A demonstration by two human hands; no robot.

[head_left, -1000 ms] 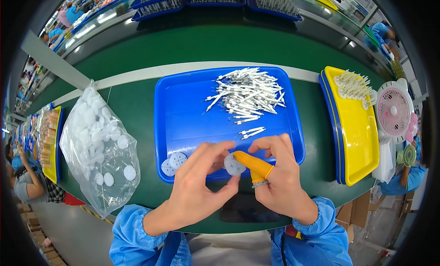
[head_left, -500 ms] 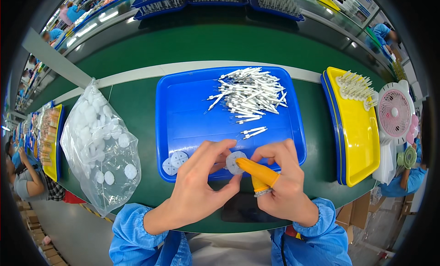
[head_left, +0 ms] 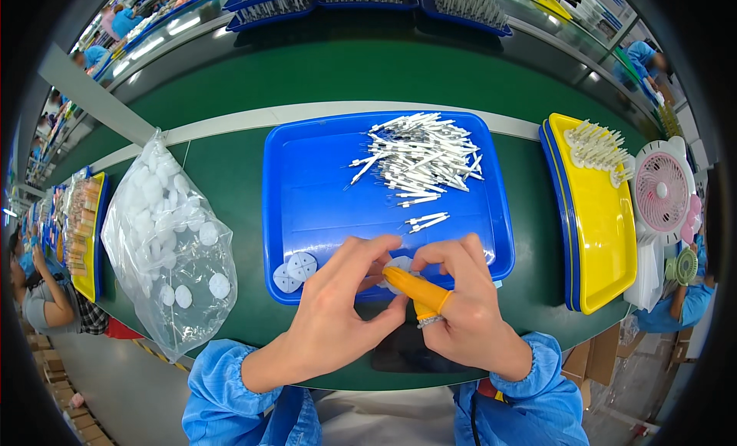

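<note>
Over the near edge of a blue tray (head_left: 322, 177), a round white disc (head_left: 398, 265) is held between my two hands. My left hand (head_left: 342, 296) is closed on the disc's left side with thumb and fingertips. From the right, my right hand (head_left: 470, 308) presses on it with a digit in a yellow finger cot (head_left: 418, 290), which hides much of the disc. Two marked white discs (head_left: 301, 266) lie overlapping in the tray's near left corner. A pile of thin white sticks with grey parts and fine tips (head_left: 422, 154) fills the tray's far right.
A clear plastic bag (head_left: 169, 239) of white discs lies to the left. On the right are stacked blue and yellow trays (head_left: 595, 239), with white pieces on top, and a pink and white fan (head_left: 662, 186). A dark flat object (head_left: 407, 350) lies below my hands.
My right hand has shifted slightly left, and its yellow-covered digit now covers more of the disc. My left hand has hardly moved.
</note>
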